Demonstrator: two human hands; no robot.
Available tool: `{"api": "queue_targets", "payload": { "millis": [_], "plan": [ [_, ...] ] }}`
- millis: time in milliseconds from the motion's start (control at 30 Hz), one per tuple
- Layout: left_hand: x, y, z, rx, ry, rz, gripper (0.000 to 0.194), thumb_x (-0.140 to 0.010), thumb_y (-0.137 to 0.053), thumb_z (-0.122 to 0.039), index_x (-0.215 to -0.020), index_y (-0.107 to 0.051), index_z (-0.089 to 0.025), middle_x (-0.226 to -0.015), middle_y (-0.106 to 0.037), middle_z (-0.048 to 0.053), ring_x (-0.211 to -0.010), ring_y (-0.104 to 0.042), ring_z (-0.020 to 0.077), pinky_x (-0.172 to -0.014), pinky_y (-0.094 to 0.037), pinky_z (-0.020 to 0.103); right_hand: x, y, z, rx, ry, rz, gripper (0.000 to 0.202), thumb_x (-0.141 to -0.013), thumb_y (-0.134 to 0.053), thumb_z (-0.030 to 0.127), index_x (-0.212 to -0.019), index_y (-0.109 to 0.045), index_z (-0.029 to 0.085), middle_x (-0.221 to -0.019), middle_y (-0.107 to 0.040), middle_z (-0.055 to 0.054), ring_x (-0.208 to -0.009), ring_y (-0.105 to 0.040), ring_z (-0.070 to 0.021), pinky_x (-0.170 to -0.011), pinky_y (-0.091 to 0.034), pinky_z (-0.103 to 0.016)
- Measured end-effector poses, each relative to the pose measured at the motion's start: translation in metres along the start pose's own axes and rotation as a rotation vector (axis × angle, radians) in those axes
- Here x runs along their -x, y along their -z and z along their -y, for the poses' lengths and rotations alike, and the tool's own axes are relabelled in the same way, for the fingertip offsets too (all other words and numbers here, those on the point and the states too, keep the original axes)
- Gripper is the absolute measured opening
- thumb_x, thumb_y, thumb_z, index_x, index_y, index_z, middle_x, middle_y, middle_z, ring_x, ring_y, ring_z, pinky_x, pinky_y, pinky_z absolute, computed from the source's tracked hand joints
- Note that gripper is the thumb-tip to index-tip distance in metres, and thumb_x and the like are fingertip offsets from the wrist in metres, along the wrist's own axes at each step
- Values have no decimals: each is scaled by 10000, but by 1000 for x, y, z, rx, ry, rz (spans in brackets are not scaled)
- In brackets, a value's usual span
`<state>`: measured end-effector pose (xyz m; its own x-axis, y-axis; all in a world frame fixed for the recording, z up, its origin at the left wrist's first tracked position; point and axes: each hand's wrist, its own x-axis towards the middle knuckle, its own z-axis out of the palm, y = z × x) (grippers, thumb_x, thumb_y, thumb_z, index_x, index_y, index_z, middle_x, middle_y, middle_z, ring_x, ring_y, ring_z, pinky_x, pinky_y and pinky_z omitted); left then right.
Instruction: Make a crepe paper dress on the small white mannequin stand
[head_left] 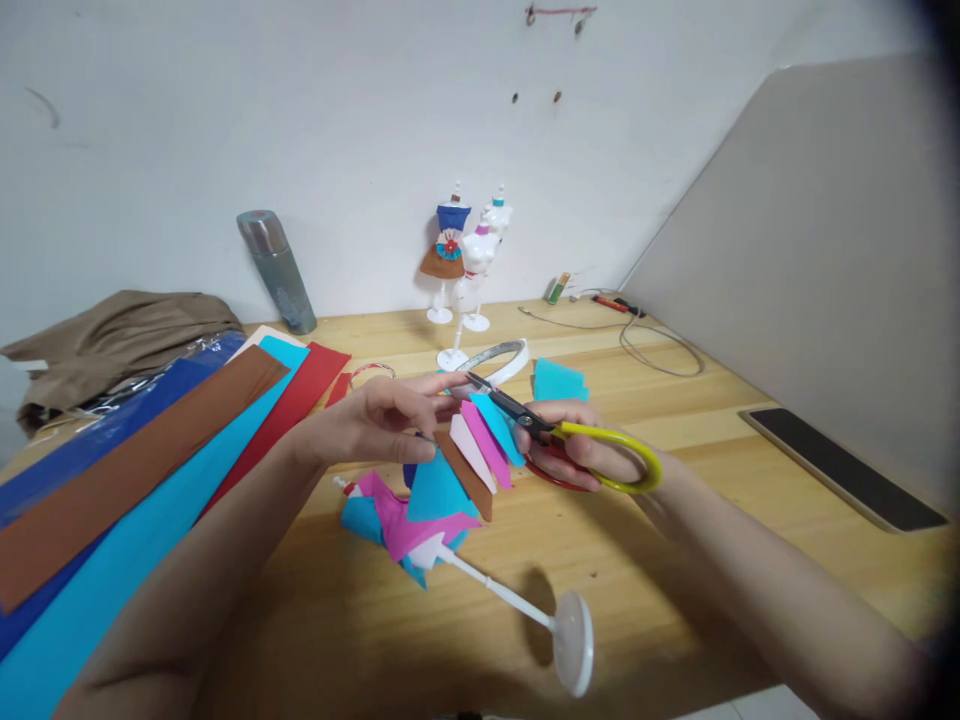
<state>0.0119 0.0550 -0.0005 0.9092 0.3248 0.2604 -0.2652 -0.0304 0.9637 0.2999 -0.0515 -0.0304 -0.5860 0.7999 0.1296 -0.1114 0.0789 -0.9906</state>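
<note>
My right hand (581,445) holds a pair of scissors (525,415) with one yellow and one red handle loop. Their dark blades point left, with the tip by the fingertips of my left hand (390,415). That hand pinches a fan of colored fabric pieces between thumb and fingers: blue, brown (469,480), pale pink (472,450), magenta (491,450) and another blue one (499,425). Just below lies a small white dress-form mannequin (514,600) on its side, wrapped in magenta (397,520) and blue fabric. Its round base points toward the lower right.
Long fabric strips (142,480) cover the left side of the table. Behind stand several small mannequins (480,250), one dressed, and a thermos (277,270). A tape roll (514,365), blue fabric pieces (559,380), a cable (637,350) and a phone (840,465) lie further right.
</note>
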Motion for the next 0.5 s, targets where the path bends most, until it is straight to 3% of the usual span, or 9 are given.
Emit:
{"api": "queue_targets", "payload": {
  "millis": [267,400,500],
  "plan": [
    [-4,-2,-3,-29,-21,-14,65,-792,-856,-191,-836,-812,-206,-1546,-590,96,-1533,-425,338,-1228,-396,483,-2,5,-4,42,36,17,562,-943,-580,722,-1106,-589,184,-522,-427,107,-426,-273,-78,-460,-231,-258],
    [-8,-1,-8,-63,-18,2,111,-794,-859,-244,-755,-787,-169,-1523,-605,137,-1440,-544,373,-1207,-409,513,3,11,-3,162,-7,-12,630,-901,-573,784,-1127,-583,196,-607,-470,75,-500,-348,-97,-505,-257,-268],
    [-9,3,-14,-91,-7,-34,173,-798,-862,-292,-712,-781,-165,-1476,-646,143,-1451,-530,379,-1202,-408,532,14,21,0,285,-58,-53,614,-871,-615,781,-1105,-593,214,-685,-503,49,-562,-409,-113,-562,-335,-277]
  ]
}}
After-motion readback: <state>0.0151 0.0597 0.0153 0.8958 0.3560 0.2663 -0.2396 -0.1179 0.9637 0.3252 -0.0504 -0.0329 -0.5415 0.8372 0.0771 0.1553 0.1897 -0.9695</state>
